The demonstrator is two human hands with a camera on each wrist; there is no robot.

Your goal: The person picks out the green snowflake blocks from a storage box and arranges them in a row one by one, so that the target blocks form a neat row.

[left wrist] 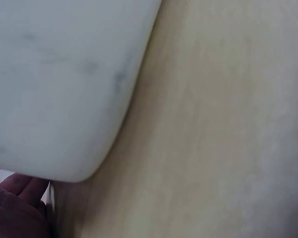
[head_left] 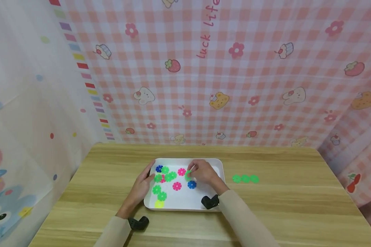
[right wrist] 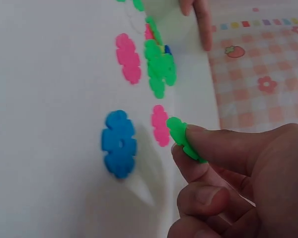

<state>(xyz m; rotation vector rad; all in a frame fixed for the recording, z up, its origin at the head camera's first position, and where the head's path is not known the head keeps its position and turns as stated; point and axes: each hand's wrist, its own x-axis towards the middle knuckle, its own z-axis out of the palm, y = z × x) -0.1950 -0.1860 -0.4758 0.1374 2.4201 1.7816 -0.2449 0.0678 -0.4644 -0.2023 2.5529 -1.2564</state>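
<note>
A white tray (head_left: 185, 204) holds several notched plastic snowflake discs in green, pink, blue and yellow. My left hand (head_left: 141, 185) grips the tray's left side, thumb over the rim; in the left wrist view its fingers (left wrist: 27, 191) reach the tray's edge. Above the tray's right half, my right hand (head_left: 203, 172) pinches a green snowflake disc (right wrist: 181, 136) between thumb and index finger. Below it lie a blue disc (right wrist: 119, 144) and a pink disc (right wrist: 160, 126). Green discs (head_left: 162, 196) gather on the left side, near a yellow disc (head_left: 159, 204).
Three green discs (head_left: 245, 178) lie in a row on the wooden table (head_left: 290, 206), right of the tray. Behind the table hangs a pink checked cloth (head_left: 185, 82). Each wrist wears a black device (head_left: 139, 223).
</note>
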